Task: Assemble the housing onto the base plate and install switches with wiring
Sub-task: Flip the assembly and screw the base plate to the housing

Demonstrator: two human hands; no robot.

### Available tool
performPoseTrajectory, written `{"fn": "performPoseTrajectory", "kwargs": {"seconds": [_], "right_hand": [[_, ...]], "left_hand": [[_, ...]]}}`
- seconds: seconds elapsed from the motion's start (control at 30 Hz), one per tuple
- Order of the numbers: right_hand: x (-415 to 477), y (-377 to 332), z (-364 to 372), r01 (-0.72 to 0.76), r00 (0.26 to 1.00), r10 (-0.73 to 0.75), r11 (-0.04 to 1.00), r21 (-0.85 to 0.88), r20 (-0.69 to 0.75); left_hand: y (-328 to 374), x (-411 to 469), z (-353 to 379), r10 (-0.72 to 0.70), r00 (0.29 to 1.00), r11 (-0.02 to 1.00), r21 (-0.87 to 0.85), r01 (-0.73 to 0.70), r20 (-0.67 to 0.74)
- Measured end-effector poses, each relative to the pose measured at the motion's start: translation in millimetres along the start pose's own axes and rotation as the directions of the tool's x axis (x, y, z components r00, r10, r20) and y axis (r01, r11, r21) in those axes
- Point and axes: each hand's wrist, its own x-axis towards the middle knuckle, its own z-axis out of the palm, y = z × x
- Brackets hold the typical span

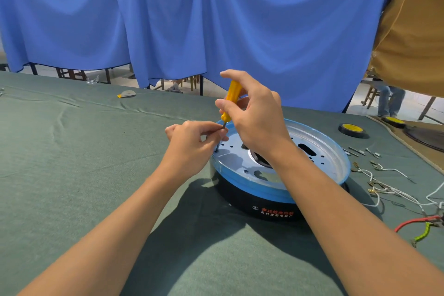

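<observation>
A round black housing [271, 204] with a blue band lies upside down on the green cloth, a silver base plate [312, 149] with several holes set into it. My right hand [254, 115] grips a yellow-handled screwdriver [231, 97], held upright over the plate's left rim. My left hand [192, 142] pinches the screwdriver's metal shaft just above a small screw [217, 149] standing in a rim hole. White wires with brass terminals [382, 185] lie to the right of the housing.
A roll of black tape with a yellow core [352, 129] sits at the back right. Small metal parts [360, 151] lie near it. Red and green-yellow wires [420, 226] trail at the right edge. Blue curtains hang behind the table [84, 151].
</observation>
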Motion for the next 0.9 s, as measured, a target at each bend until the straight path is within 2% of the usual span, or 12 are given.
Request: {"fn": "performPoseTrajectory", "kwargs": {"seconds": [0.1, 0.27, 0.4, 0.53, 0.63, 0.77, 0.9], "right_hand": [[0.1, 4.2, -1.9, -0.009, 1.0, 0.007, 0.998, -0.069, -0.019], [0.0, -0.6, 1.4, 0.021, 0.997, -0.017, 0.999, -0.048, 0.079], [-3.3, -5.5, 1.6, 0.055, 0.986, -0.06, 0.998, 0.039, 0.155], [-1.0, -2.6, 1.1, 0.04, 0.997, -0.039, 0.999, -0.012, 0.065], [-1.5, -1.1, -1.1, 0.019, 0.999, -0.018, 0.999, -0.039, 0.026], [-1.0, -1.2, -1.7, 0.017, 0.999, -0.015, 0.999, -0.05, 0.049], [-1.4, -4.4, 1.3, 0.05, 0.995, -0.052, 0.998, 0.022, 0.088]], "left_hand": [[-2.6, 0.2, 2.0, 0.021, 0.993, 1.0, 0.021, -0.018, -0.115], [-3.9, 1.0, 3.6, 0.016, 0.991, 0.997, 0.071, -0.006, -0.136], [-2.8, 1.8, -0.2, 0.03, 0.995, 0.989, 0.149, -0.016, -0.09], [-3.2, 3.4, -0.4, -0.002, 1.0, 0.993, 0.118, 0.002, -0.003], [-0.8, -0.1, 1.9, 0.025, 0.999, 0.995, 0.095, -0.021, -0.043], [-0.7, 0.4, 2.0, 0.033, 0.994, 0.989, 0.145, -0.017, -0.103], [-5.8, 4.2, -0.6, 0.008, 1.0, 0.994, 0.109, -0.009, 0.008]]}}
